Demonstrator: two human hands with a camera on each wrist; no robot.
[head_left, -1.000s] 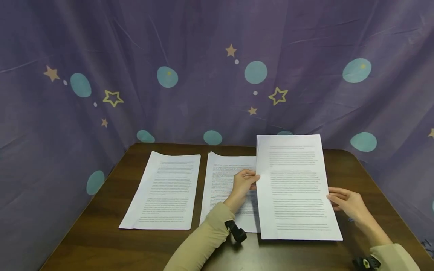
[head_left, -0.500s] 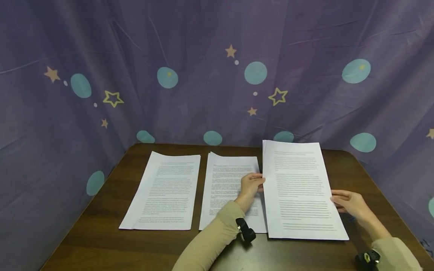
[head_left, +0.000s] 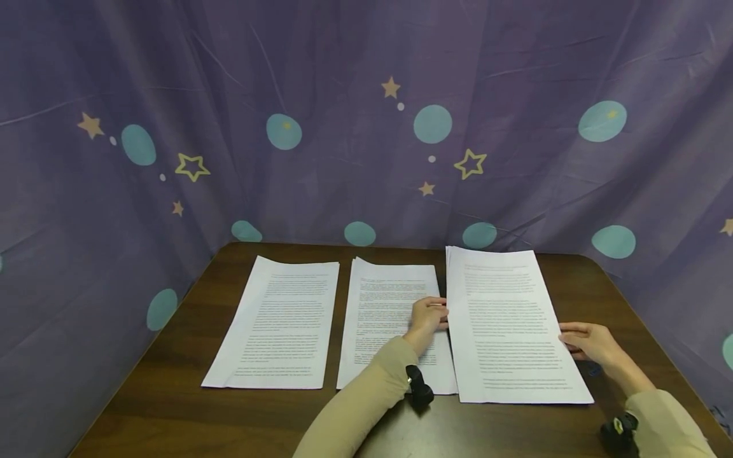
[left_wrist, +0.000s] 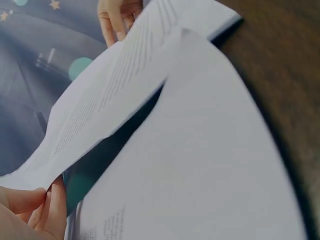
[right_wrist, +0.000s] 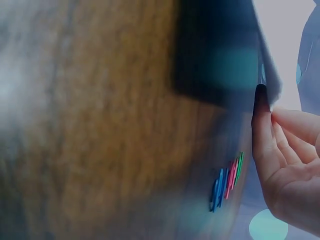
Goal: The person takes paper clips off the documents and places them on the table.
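Printed sheets of paper (head_left: pixel 509 324), stacked together, slant above the right part of the table in the head view. My left hand (head_left: pixel 425 321) pinches their left edge between thumb and fingers. On the opposite edge, my right hand (head_left: pixel 592 346) pinches the sheets too. The left wrist view shows the held sheets (left_wrist: pixel 100 100) bowed, with a gap under them. Below my left forearm lies a middle stack of printed paper (head_left: pixel 389 305), partly covered by that hand. In the right wrist view, thumb and fingers of the right hand (right_wrist: pixel 290 165) meet at the paper's edge.
Another printed stack (head_left: pixel 280 324) lies at the left of the brown wooden table (head_left: pixel 229 420). Several thin blue, pink and green pieces (right_wrist: pixel 227 180), perhaps paper clips, lie near the right hand. A patterned purple curtain (head_left: pixel 343 127) hangs behind the table.
Both hands have moved the held sheets a little to the right and lowered their far edge toward the table. The left and middle stacks have stayed put.
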